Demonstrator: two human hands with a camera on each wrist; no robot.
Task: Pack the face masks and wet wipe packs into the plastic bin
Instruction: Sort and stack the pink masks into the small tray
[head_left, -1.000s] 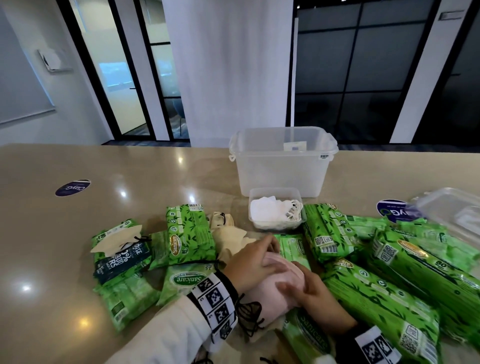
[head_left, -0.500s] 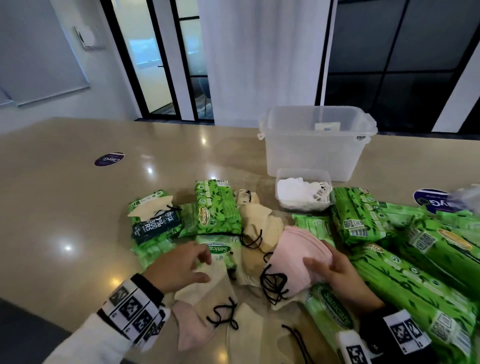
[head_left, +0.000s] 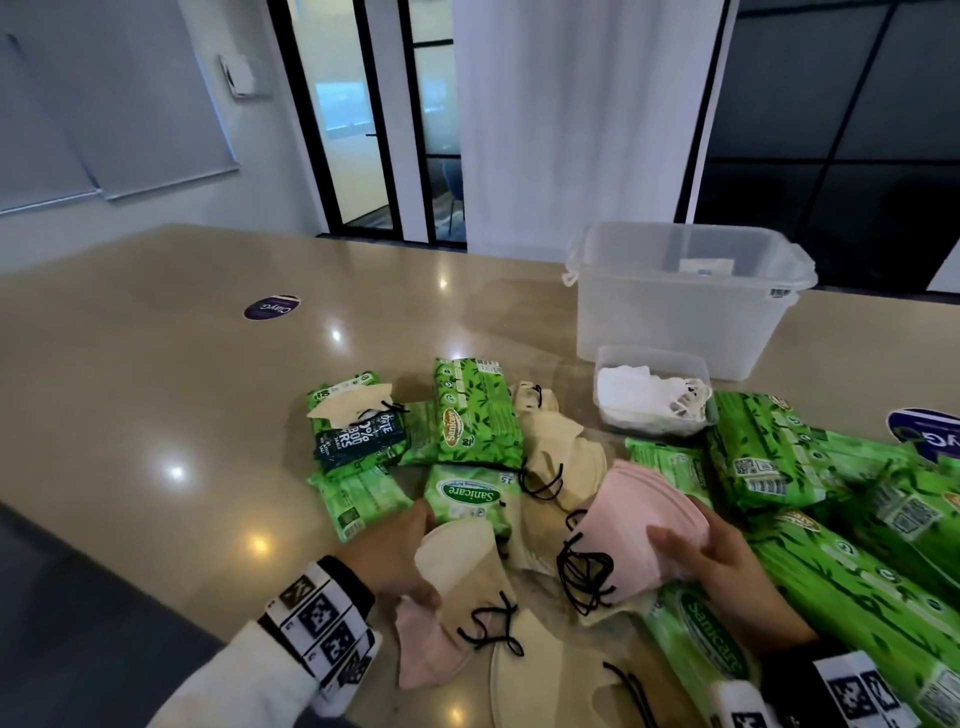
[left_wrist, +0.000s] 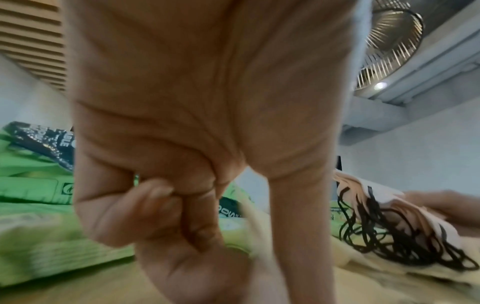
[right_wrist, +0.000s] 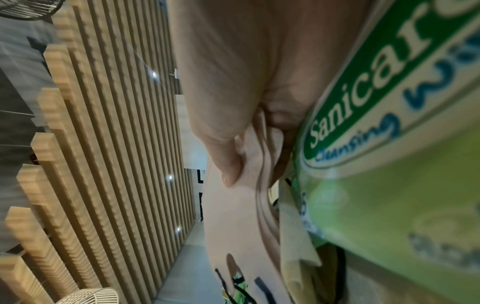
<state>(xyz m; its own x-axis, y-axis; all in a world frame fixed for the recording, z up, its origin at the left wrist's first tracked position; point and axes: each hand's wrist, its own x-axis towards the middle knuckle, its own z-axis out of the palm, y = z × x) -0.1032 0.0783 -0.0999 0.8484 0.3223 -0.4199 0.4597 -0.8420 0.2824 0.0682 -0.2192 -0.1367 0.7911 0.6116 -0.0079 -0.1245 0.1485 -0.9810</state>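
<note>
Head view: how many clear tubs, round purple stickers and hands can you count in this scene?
Clear tubs: 2, tall bin and small tub
Round purple stickers: 2, left sticker and right sticker
Hands: 2, left hand and right hand
Total: 6

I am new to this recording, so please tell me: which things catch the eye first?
Bright green Sanicare wet wipe packs sprawl across the beige table. In the foreground, the right hand holds a stack of pink face masks while the left hand pinches a cream mask. Behind stands the clear plastic bin.
</note>
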